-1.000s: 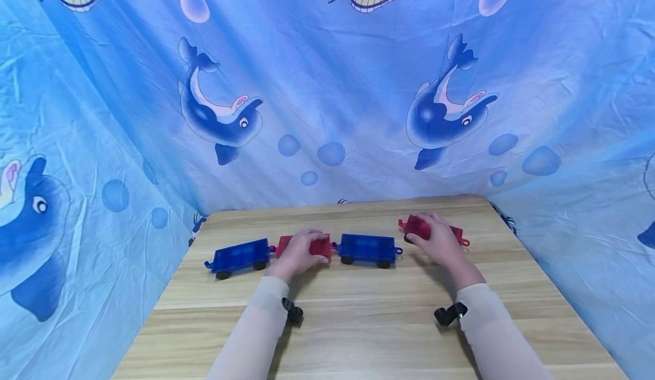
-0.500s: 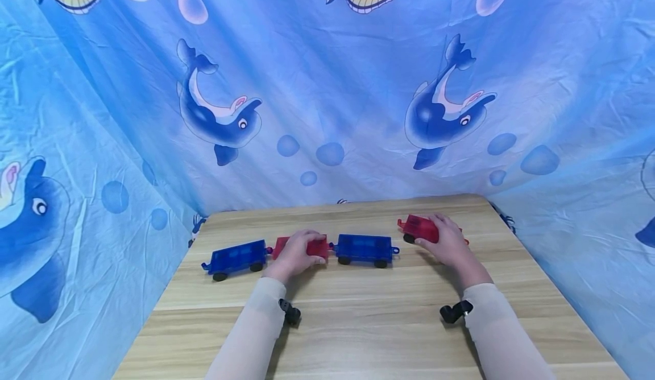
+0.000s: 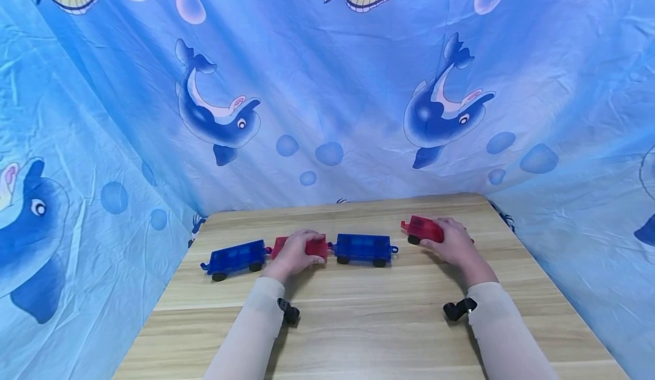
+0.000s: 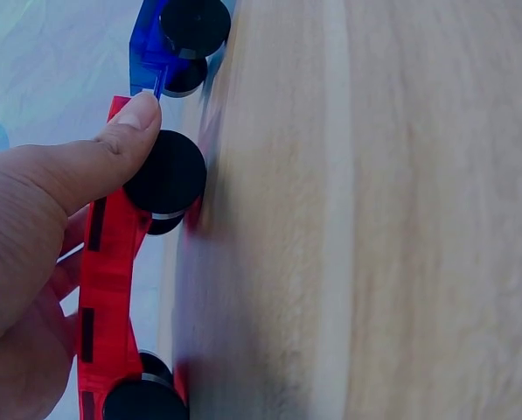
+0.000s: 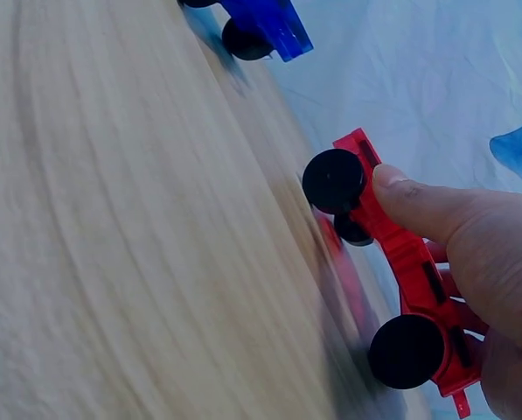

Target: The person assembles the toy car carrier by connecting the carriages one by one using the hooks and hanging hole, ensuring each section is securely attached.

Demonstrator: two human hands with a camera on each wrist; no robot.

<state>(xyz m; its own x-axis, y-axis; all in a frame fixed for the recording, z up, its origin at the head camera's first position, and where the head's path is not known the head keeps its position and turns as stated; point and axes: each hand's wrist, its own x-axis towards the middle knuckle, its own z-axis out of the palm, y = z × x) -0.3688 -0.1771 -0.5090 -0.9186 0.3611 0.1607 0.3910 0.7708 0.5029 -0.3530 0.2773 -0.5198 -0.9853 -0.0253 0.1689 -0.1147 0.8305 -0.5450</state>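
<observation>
My left hand (image 3: 297, 252) grips a red toy train wagon (image 4: 107, 271) from above, thumb on its near side. That wagon stands in a row between two blue wagons, one on its left (image 3: 237, 257) and another on its right (image 3: 363, 248), with couplings meeting at both ends. Over to the right, my right hand (image 3: 455, 244) holds a second red wagon (image 3: 426, 229) near its right end, thumb along its near side in the right wrist view. This wagon is apart from the row; its left hook faces the ring of the right blue wagon. The fingers partly hide both red wagons.
The wooden table (image 3: 358, 317) stretches in front of the wagons toward the body. Blue fabric (image 3: 302, 84) printed with dolphins and fish hangs behind the table and along both sides. Small black devices are strapped at both wrists.
My right hand has shifted right along the red wagon toward its far right end, uncovering more of its left part. That wagon has moved slightly right. The left hand keeps its grip.
</observation>
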